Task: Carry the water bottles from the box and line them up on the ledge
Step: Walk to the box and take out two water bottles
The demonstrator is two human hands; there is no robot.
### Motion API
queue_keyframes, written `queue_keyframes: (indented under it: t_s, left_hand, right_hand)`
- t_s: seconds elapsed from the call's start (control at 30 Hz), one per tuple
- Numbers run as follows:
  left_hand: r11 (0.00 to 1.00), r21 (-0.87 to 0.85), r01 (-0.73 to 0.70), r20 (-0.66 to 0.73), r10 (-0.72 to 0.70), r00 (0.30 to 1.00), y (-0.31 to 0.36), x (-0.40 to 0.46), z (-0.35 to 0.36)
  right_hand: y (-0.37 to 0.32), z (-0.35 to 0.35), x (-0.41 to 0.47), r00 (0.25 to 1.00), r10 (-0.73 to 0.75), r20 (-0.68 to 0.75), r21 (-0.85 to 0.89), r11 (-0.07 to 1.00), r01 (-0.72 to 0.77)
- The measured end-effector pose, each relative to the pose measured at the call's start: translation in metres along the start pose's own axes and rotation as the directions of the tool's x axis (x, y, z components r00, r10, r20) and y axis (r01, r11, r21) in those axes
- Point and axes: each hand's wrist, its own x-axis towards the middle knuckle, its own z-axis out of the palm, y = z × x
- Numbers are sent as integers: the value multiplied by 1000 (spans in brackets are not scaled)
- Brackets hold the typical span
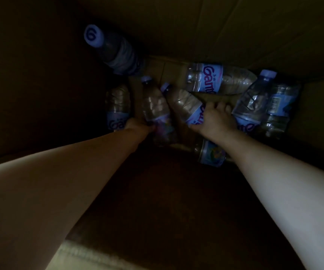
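Both arms down in a dark box (235,26). Left hand (137,126) grips a bottle (155,106), right hand (214,117) grips another (186,104). More bottles lie loose at 1–3 o'clock, one standing (114,51) at 11.

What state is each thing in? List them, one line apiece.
Left hand: grips a bottle low on its body.
Left-hand bottle: capped, held, neck pointing away.
Right hand: grips a bottle at its label.
Right-hand bottle: capped, tilted, held.
Upright bottle: standing in the far left corner, capped.
Far bottle: lying on its side.
Cardboard box: open, bottles still inside.
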Motion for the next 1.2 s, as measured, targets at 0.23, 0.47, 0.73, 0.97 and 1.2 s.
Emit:
queue_keyframes:
  t_s: [0.23, 0.47, 0.73, 0.97, 1.2]
  left_hand:
    - [919, -393, 25, 64, 1, 998, 11, 10, 40]
    - [775, -581, 248, 109, -227, 968, 11, 22, 57]
    - [803, -542, 249, 90, -239, 967, 14, -22, 18]
    - [851, -443, 284, 220, -204, 954, 21, -100, -35]
    - [856, -476, 199, 242, -90, 966, 29, -214, -114]
  right_hand:
    - [1, 7, 10, 998, -56, 35, 81, 995, 53]
    - [6, 14, 18, 995, -95, -37, 221, 970, 101]
    - [-7, -1, -33, 990, -34, 136, 690, 720, -70]
    - [-40, -59, -116, 968, 68, 241, 722, 654, -226]
    - [-80, -124, -227, 956, -31, 291, 835, 497, -238]
